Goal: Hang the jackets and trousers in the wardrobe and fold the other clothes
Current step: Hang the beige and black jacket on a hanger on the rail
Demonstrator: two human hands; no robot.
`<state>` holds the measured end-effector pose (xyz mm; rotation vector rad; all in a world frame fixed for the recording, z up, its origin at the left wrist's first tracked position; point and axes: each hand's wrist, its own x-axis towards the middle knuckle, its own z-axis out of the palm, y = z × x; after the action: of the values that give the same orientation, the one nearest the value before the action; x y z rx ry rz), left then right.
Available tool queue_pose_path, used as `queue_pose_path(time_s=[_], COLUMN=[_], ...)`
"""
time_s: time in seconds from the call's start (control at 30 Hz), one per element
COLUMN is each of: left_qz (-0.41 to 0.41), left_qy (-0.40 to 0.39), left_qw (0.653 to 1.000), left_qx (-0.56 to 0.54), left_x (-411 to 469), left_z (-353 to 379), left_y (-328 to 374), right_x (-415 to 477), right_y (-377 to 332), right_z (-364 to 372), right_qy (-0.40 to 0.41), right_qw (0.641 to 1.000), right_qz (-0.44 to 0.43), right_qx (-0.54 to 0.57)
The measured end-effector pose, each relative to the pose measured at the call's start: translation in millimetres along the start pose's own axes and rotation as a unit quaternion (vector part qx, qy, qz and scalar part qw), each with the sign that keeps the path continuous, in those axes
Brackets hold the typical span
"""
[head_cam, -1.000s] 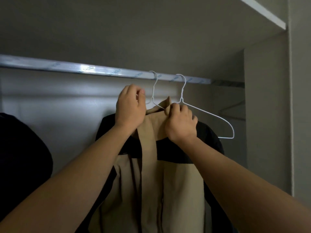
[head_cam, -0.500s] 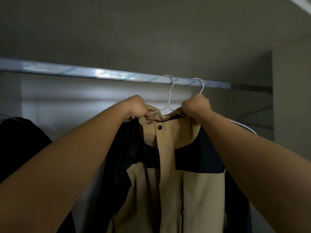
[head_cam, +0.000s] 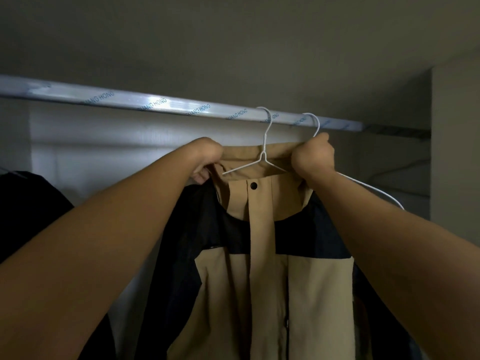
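Two bare forearms ran up from the bottom corners, their elbows cut off by the frame and their bulk hiding the jacket's sleeves. Just below the rail (head_cam: 155,102), the left hand (head_cam: 207,158) was curled into the left end of the collar (head_cam: 244,152). Most of its fingers were tucked behind the fabric and out of sight. The right hand (head_cam: 313,155) was closed in a fist on the collar's right end, level with the left.

The tan and dark jacket (head_cam: 272,281) hung straight down beneath the rail, front facing out, a dark snap (head_cam: 253,186) at the throat. Its hem was cut off below. It sat on a white wire hanger (head_cam: 263,157) hooked over the rail, and only the hanger's neck and the tops of its arms showed inside the collar.

A second hanger (head_cam: 315,126) hooked over the rail just to the right. Its neck passed behind the right fist, and whether that hand also gripped it could not be told. Below the rail's left end hung a dark garment (head_cam: 31,216), too dim to make out. Behind the rail stood the pale back panel (head_cam: 104,152), and at its right end the side wall (head_cam: 454,152).
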<state>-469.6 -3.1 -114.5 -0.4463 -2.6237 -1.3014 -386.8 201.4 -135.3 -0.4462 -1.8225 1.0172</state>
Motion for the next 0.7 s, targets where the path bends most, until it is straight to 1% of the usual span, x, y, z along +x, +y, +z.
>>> queue_pose_path(time_s=[0.07, 0.1, 0.13, 0.17, 0.2, 0.23, 0.27, 0.3, 0.33, 0.37, 0.43, 0.47, 0.53, 0.57, 0.63, 0.7], left_qz=[0.014, 0.042, 0.076, 0.103, 0.126, 0.15, 0.171, 0.186, 0.188, 0.177, 0.138, 0.117, 0.104, 0.116, 0.149, 0.174], left_qy=[-0.03, -0.032, -0.021, 0.003, 0.034, 0.071, 0.108, 0.142, 0.167, 0.178, 0.177, 0.176, 0.173, 0.162, 0.133, 0.122], left_qw=[0.996, 0.989, 0.978, 0.963, 0.947, 0.937, 0.937, 0.943, 0.947, 0.949, 0.949, 0.943, 0.925, 0.922, 0.93, 0.944], left_qx=[-0.088, -0.136, -0.191, -0.247, -0.292, -0.308, -0.284, -0.238, -0.2, -0.188, -0.222, -0.258, -0.321, -0.333, -0.309, -0.253], left_x=[-3.5, -3.9, -4.3, -5.2, -7.6, -9.4, -11.4, -12.1, -13.2, -13.7, -13.5, -14.3, -16.1, -17.0, -19.7, -23.3], left_z=[-4.7, -5.5, -4.1, -0.9, 4.3, 11.0, 18.4, 25.7, 32.6, 38.5, 47.3, 49.6, 51.2, 51.5, 50.5, 48.7], left_y=[-19.1, -32.2, -45.8, -59.2, -72.1, -84.3, -95.9, -107.5, -118.1, -127.5, -142.0, -146.9, -151.5, -153.1, -158.7, -165.3], right_x=[-22.0, -34.2, -46.1, -56.3, -65.9, -74.2, -81.7, -88.7, -95.2, -100.9, -104.4, -102.2, -96.2, -94.2, -92.5, -90.2], right_y=[3.6, 7.8, 11.7, 15.5, 18.1, 19.8, 19.6, 16.7, 10.8, 3.6, -10.8, -15.3, -22.1, -26.4, -35.7, -46.1], right_z=[5.2, 8.2, 11.0, 14.9, 20.0, 26.6, 34.7, 43.6, 51.8, 58.8, 69.7, 74.0, 78.3, 79.8, 83.8, 88.5], right_qy=[0.049, 0.09, 0.132, 0.158, 0.167, 0.16, 0.145, 0.128, 0.107, 0.081, -0.01, -0.058, -0.115, -0.129, -0.145, -0.174], right_qw=[0.995, 0.984, 0.963, 0.934, 0.9, 0.864, 0.835, 0.82, 0.821, 0.835, 0.884, 0.898, 0.902, 0.902, 0.907, 0.914], right_qz=[-0.084, -0.148, -0.219, -0.291, -0.365, -0.43, -0.477, -0.499, -0.497, -0.478, -0.393, -0.35, -0.311, -0.304, -0.285, -0.248], right_qx=[-0.008, -0.043, -0.089, -0.134, -0.172, -0.207, -0.234, -0.25, -0.259, -0.259, -0.252, -0.259, -0.275, -0.277, -0.275, -0.271])
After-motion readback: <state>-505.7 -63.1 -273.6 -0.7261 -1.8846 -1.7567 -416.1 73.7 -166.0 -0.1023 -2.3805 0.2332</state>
